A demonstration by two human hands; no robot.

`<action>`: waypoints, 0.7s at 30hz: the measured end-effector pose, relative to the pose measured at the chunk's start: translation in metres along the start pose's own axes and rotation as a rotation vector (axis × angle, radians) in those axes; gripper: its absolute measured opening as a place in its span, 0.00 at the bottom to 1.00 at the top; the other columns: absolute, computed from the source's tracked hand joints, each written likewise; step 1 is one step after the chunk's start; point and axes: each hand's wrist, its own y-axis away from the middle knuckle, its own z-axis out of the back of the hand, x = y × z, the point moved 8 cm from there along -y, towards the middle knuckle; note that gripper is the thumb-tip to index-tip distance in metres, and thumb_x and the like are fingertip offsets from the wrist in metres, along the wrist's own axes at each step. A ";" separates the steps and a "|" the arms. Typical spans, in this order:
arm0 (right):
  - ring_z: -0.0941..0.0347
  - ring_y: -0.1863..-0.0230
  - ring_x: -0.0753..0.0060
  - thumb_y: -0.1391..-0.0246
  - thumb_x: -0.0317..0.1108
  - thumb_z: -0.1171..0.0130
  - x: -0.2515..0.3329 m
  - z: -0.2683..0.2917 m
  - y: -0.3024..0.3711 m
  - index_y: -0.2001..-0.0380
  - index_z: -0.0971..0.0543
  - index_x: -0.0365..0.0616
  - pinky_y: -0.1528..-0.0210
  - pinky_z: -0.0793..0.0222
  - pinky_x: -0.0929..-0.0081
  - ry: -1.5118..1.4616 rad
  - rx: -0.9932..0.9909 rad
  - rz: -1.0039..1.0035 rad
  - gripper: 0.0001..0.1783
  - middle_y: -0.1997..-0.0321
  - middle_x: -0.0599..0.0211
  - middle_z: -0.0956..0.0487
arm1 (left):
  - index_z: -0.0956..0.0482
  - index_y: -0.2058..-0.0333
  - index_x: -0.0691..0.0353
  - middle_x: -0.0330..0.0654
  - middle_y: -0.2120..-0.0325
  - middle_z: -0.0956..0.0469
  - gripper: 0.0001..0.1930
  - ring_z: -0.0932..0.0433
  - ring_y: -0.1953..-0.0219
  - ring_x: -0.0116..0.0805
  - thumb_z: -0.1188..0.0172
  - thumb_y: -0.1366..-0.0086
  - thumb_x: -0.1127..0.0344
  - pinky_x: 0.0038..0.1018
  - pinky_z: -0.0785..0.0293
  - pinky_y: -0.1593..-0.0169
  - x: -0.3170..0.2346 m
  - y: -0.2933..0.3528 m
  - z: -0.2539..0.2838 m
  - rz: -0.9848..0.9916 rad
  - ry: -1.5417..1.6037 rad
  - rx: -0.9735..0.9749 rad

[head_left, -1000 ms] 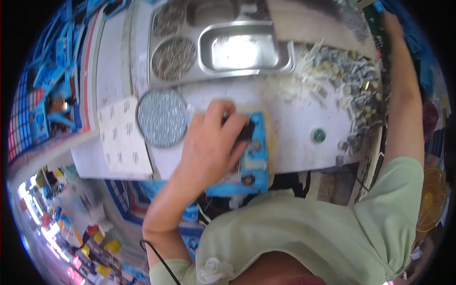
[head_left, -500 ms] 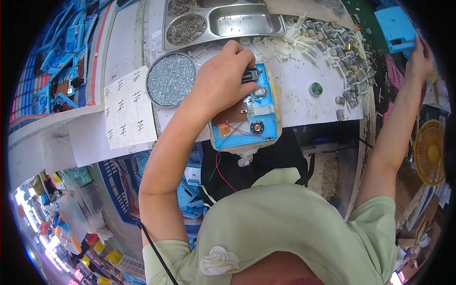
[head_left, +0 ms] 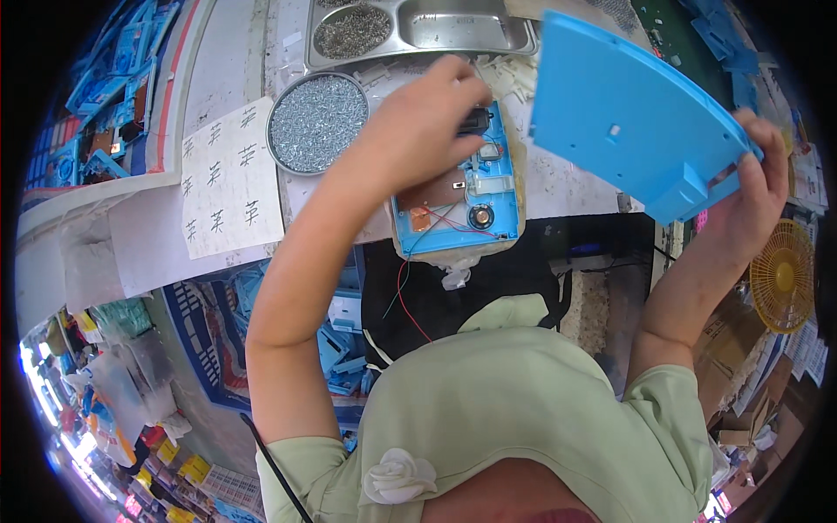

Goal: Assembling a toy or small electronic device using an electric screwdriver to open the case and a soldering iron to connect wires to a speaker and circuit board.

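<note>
An open blue plastic housing [head_left: 508, 213] lies on the near edge of the worktable, on a pale pad. A brown circuit board [head_left: 429, 193], a small round speaker [head_left: 480, 216] and thin red and green wires sit in it. My left hand [head_left: 427, 126] reaches over its far end, fingers closed about a black component [head_left: 476, 121]; the fingertips are partly hidden. To the right, my right hand [head_left: 751, 196] grips a blue plastic cover [head_left: 628, 122] by its near right corner, raised above the table and tilted.
A round dish of small metal screws [head_left: 318, 124] stands left of the housing, beside a paper with handwriting [head_left: 231, 187]. A steel compartment tray [head_left: 466, 26] is behind. White plastic parts [head_left: 510, 77] lie near it. Blue parts fill a bin [head_left: 113, 105] at far left. A yellow fan [head_left: 785, 275] is right.
My right hand has brought the blue cover in from the far right, leftward and closer over the table. My left hand stays at the far end of the housing.
</note>
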 end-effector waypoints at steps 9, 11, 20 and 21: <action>0.23 0.64 0.72 0.38 0.33 0.42 -0.037 -0.130 -0.088 0.53 0.18 0.37 0.64 0.27 0.73 0.047 0.077 0.013 0.13 0.63 0.65 0.17 | 0.25 0.43 0.71 0.46 0.52 0.18 0.23 0.19 0.55 0.31 0.37 0.31 0.63 0.27 0.23 0.49 -0.011 0.026 0.073 0.248 0.826 -0.026; 0.24 0.64 0.74 0.37 0.33 0.42 -0.046 -0.123 -0.078 0.49 0.22 0.37 0.64 0.29 0.75 0.127 0.039 -0.017 0.16 0.63 0.65 0.17 | 0.26 0.42 0.71 0.47 0.56 0.17 0.21 0.18 0.57 0.30 0.38 0.28 0.64 0.25 0.23 0.50 0.009 0.042 0.082 0.422 0.896 -0.249; 0.33 0.74 0.84 0.38 0.29 0.36 -0.079 -0.145 0.103 0.28 0.43 0.39 0.69 0.38 0.84 0.050 0.159 -0.500 0.40 0.74 0.71 0.25 | 0.32 0.37 0.71 0.38 0.73 0.22 0.30 0.20 0.70 0.29 0.34 0.33 0.62 0.27 0.22 0.65 -0.004 0.102 0.017 0.515 0.454 -0.359; 0.33 0.74 0.83 0.39 0.28 0.35 -0.082 -0.140 0.110 0.28 0.43 0.39 0.70 0.38 0.84 0.124 0.181 -0.529 0.40 0.76 0.71 0.27 | 0.33 0.36 0.71 0.39 0.75 0.23 0.33 0.21 0.72 0.31 0.33 0.34 0.60 0.28 0.23 0.68 -0.008 0.099 0.015 0.495 0.320 -0.290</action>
